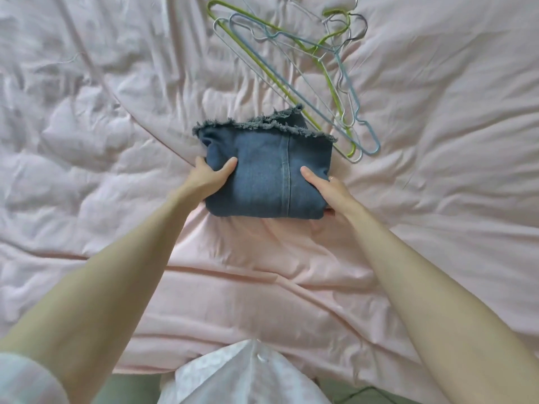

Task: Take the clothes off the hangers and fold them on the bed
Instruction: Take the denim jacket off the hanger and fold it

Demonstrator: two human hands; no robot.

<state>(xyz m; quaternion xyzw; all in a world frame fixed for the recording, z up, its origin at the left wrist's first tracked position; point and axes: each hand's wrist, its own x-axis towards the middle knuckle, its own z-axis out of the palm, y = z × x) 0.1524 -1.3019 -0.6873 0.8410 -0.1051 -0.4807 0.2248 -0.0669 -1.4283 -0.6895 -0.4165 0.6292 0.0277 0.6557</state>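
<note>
A folded blue denim garment with a frayed, fringed hem (267, 173) lies near the middle of the bed, on a wrinkled pale pink quilted cover (116, 126), its fringed edge turned away from the person and its smooth folded edge nearest them; a stitched seam runs down its top face. The left hand (211, 176) grips the garment's left side, thumb pressed on top of the denim and the other fingers curled round the edge. The right hand (326, 189) holds the right side, its thumb laid flat on top and its remaining fingers tucked under or behind the fold, so how far they curl cannot be told. Both bare forearms reach in from the lower corners. Just beyond the garment, up and to the right, a loose pile of thin wire hangers in lime green, pale blue and white (306, 80) lies on the cover, its lower ends close beside the denim's far right corner.
</note>
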